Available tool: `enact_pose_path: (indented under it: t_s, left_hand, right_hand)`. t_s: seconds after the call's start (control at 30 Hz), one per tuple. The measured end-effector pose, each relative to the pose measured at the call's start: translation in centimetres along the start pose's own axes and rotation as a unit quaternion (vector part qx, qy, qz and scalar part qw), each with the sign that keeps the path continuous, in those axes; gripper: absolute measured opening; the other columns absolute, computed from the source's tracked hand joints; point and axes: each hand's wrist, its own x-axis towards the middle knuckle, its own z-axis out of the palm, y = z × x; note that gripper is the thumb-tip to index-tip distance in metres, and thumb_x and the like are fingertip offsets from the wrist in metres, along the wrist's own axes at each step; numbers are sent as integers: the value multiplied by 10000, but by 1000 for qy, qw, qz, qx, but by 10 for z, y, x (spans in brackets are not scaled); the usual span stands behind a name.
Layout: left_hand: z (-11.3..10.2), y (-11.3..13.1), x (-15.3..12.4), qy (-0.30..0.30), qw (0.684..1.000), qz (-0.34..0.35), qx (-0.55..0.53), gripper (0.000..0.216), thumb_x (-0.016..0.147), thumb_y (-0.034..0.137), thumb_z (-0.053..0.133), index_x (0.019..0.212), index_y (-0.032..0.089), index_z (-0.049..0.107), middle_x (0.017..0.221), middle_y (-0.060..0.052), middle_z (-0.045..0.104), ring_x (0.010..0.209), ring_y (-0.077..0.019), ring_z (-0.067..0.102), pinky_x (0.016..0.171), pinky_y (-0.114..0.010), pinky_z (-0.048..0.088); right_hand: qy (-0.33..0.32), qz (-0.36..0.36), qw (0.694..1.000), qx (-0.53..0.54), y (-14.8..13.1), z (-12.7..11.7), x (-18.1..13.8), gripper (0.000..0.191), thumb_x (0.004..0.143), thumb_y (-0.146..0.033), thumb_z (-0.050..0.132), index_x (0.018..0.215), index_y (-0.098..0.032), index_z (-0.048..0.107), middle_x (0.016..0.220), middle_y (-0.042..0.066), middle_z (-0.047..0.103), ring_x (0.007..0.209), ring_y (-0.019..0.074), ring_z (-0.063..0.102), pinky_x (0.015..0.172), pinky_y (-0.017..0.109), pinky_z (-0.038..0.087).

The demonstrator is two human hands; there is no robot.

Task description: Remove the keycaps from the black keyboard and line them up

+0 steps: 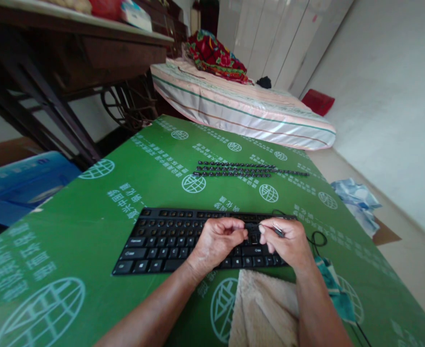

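A black keyboard (169, 238) lies in the lower middle of the frame on a green printed table cover (89, 231). Both hands sit over its right half. The left hand (216, 243) is curled, its thumb and fingertips pinched together right at the keys; whether it grips a keycap I cannot tell. The right hand (290, 243) is clamped on a thin metal tool (278, 231), whose tip points left toward the same spot between the hands.

As I judge it, the tool could slip off a key edge and scratch it or jab the left fingertips, since they sit so close to the tip. A loose cap could also spring away onto the cover, or be lost off the table's edge.

Counted: one keyboard, two hands, one tool, one cream fleece cloth (263, 308) at the bottom edge, one black cable (319, 238) looped right of the keyboard. Above centre lie what look like three rows of loose keycaps (241, 169), too small to count singly.
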Motion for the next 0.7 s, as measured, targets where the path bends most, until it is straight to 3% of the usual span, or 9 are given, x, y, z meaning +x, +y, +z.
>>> enact_pose_path:
  t_s: [0.7]
  left_hand:
    - [-1,-5,4,-12,999,11,41,78,596,199,683,562,136,650,494,26,598,476,-100,536,467,-190,406]
  right_hand:
    - [25,-67,995,-66,0,1,-1,207,792,-240,547,678,-141,689,498,8,593,372,79,482,376,179,387]
